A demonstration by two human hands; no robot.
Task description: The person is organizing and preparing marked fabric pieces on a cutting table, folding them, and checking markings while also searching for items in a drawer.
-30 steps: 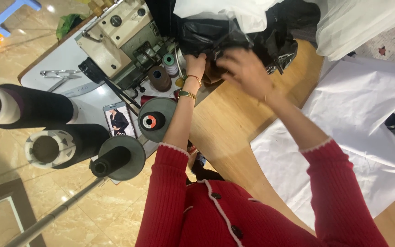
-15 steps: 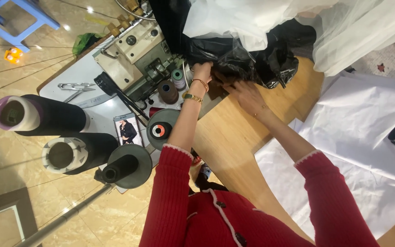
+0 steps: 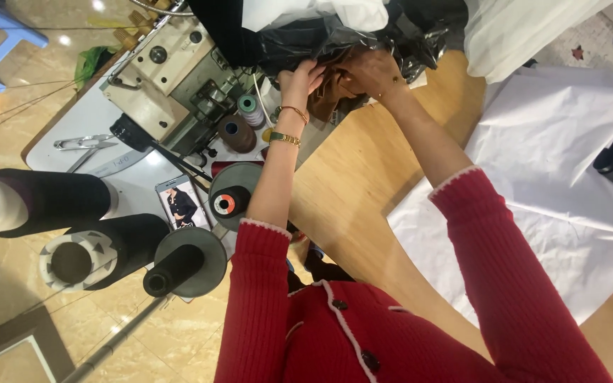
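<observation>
Both hands reach forward into a crumpled black plastic bag (image 3: 363,35) at the far edge of the wooden table (image 3: 363,206). My left hand (image 3: 301,76), with bracelets at the wrist, grips the bag's edge next to a piece of brown fabric (image 3: 328,96). My right hand (image 3: 367,71) holds the brown fabric at the bag's mouth, fingers curled around it. White cloth (image 3: 306,10) lies on top of the bag. Both arms wear red knit sleeves.
A cream sewing machine (image 3: 164,67) stands at the left with thread spools (image 3: 235,131) beside it. Large black thread cones (image 3: 51,202) sit on a stand. Scissors (image 3: 79,144) and a phone (image 3: 182,204) lie on the machine's table. White fabric (image 3: 555,184) spreads at the right.
The view has shifted down and closer. Both hands have come together at the bag's mouth, the right hand moving up from the table to the brown fabric.
</observation>
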